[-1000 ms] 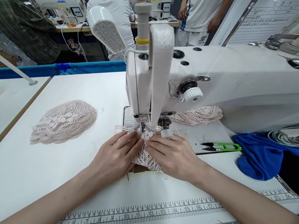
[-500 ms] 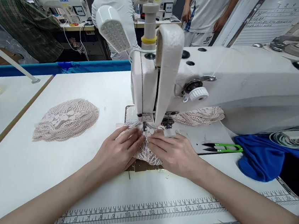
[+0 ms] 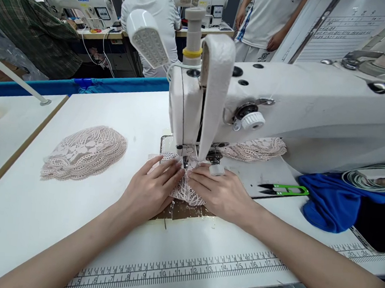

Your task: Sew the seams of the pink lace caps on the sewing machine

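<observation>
A pale pink lace piece point(image 3: 189, 194) lies under the presser foot point(image 3: 186, 162) of the white sewing machine point(image 3: 187, 111). My left hand point(image 3: 152, 183) rests on the lace left of the foot, fingers stretched out and lying flat. On the right side, my right hand point(image 3: 223, 193) lies on the same piece, its fingers extended toward the needle area. Both hands cover part of the lace, and their thumbs are mostly hidden. A stack of lace pieces point(image 3: 84, 153) sits on the table to the left. More lace point(image 3: 255, 149) shows behind the needle area, beneath the machine arm.
Green thread snips point(image 3: 286, 189) and a blue cloth point(image 3: 330, 206) lie to the right, near a dark phone-like slab point(image 3: 379, 228). A printed ruler point(image 3: 179, 271) runs along the table's front edge. People and other sewing machines point(image 3: 79, 6) are beyond the blue edging.
The lace has slid a little farther under the presser foot, away from me, showing more of the brown plate in front. Both hands have moved slightly forward with it.
</observation>
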Motion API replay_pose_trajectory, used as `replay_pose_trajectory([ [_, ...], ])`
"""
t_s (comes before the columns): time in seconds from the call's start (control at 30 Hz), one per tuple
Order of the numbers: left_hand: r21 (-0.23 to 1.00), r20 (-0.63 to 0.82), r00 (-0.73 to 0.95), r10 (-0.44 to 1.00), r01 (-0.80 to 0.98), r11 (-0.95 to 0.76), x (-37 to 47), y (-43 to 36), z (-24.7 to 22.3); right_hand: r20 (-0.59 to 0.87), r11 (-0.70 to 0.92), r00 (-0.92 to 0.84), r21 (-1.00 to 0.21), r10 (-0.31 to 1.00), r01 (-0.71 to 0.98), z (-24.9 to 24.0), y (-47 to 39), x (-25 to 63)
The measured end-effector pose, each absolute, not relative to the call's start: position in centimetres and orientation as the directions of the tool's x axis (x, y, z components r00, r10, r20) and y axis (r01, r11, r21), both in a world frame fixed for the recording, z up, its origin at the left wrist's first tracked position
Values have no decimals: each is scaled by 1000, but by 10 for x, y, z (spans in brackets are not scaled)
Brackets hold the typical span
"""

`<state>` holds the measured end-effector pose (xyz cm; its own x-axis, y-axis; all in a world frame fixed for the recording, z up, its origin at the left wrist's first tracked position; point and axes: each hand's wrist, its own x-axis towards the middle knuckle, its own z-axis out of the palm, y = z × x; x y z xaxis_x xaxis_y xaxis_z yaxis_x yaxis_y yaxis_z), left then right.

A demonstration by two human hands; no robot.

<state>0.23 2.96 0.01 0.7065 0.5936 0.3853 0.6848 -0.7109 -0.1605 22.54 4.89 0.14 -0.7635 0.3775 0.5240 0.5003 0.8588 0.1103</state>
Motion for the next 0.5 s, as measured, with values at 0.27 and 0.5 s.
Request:
replay_pose_trajectory([
  [0.27,-222,454,761,463,600,-769,5,25,5,541,863,-771,151,335,481,-2,45,226],
  [0.5,-133,444,735,512,619,-774,4,28,4,508,869,-786,134,353,477,-2,47,226],
])
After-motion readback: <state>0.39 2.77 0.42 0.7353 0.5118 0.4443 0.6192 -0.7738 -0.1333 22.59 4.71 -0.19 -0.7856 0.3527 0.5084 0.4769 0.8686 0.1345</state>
